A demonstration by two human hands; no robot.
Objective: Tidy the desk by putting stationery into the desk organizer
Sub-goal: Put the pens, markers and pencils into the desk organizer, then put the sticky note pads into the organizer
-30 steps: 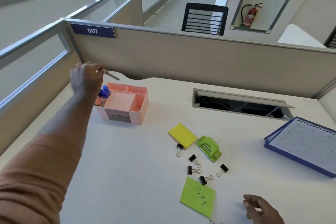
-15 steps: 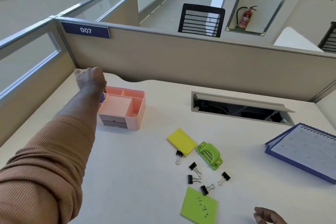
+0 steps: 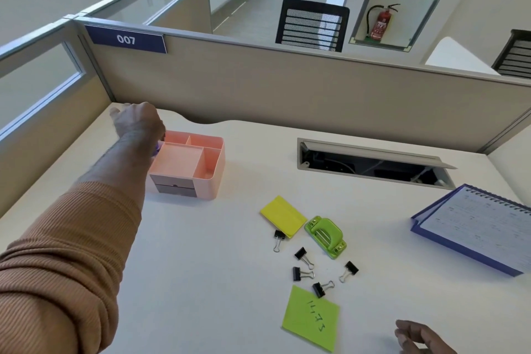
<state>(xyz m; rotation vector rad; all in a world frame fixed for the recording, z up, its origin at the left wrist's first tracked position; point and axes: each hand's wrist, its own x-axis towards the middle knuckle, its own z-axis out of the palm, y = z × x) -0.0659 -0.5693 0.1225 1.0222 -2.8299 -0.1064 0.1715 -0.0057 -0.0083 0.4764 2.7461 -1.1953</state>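
Right now the left hand (image 3: pixel 135 121) reaches over the back left corner of one pink desk organizer (image 3: pixel 188 164), knuckles toward the camera and fingers curled down out of sight, so whether they grip anything cannot be told. A sliver of something purple-blue (image 3: pixel 156 149) shows just under the wrist at the organizer's left edge; too little of it shows to tell what it is. The organizer sits on the white desk (image 3: pixel 201 267) near the back left, with several open compartments on top, the visible ones bare, and two grey drawer fronts on its near face.

Loose stationery lies in a cluster toward the front centre, well apart from the organizer. Five black binder clips (image 3: pixel 300 254) are scattered there: one touches the near corner of the single yellow sticky pad (image 3: pixel 283 215), three lie in a loose group in the middle, and one rests at the top edge of the lime-green note (image 3: pixel 310 322) with handwriting on it. One green hole punch (image 3: pixel 326 236) lies just beside the yellow pad.

One blue spiral-bound calendar (image 3: pixel 477 227) lies at the right. At the bottom right edge the right hand (image 3: pixel 419 338) rests near the desk surface, fingers loosely spread and empty as far as shows.
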